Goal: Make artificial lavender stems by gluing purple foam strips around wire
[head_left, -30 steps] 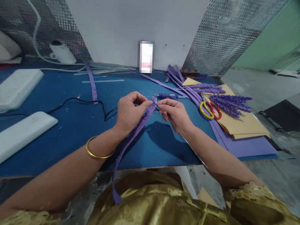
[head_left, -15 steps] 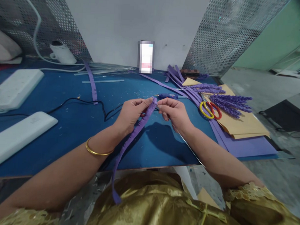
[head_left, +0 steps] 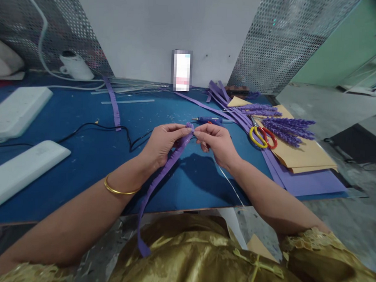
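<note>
Between thumb and fingers, my left hand [head_left: 161, 144] pinches a fringed purple paper strip [head_left: 162, 175]. The strip's upper end is bunched at the fingertips, and its tail hangs past the table edge onto my lap. My right hand [head_left: 217, 144] is closed close beside it, fingertips on the gathered end. A thin wire [head_left: 231, 183] runs from under the right hand down toward the table's front edge; where it meets the paper is hidden by the fingers. Just behind both hands lies a blue glue gun or soldering-type tool [head_left: 209, 120] with a narrow metal tip.
To the right lie scissors [head_left: 259, 137] with yellow and red handles, purple lavender-like stems [head_left: 287, 128], brown paper [head_left: 307, 159] and purple strips [head_left: 235, 114]. Another fringed strip [head_left: 113, 103], a black cord [head_left: 83, 128] and white power strips [head_left: 29, 164] are left. A phone [head_left: 182, 71] stands behind.
The bunched end of the strip and my fingertips have shifted slightly left. The wire's lower end has swung a little left, away from my right forearm. Both hands keep their pinch.
</note>
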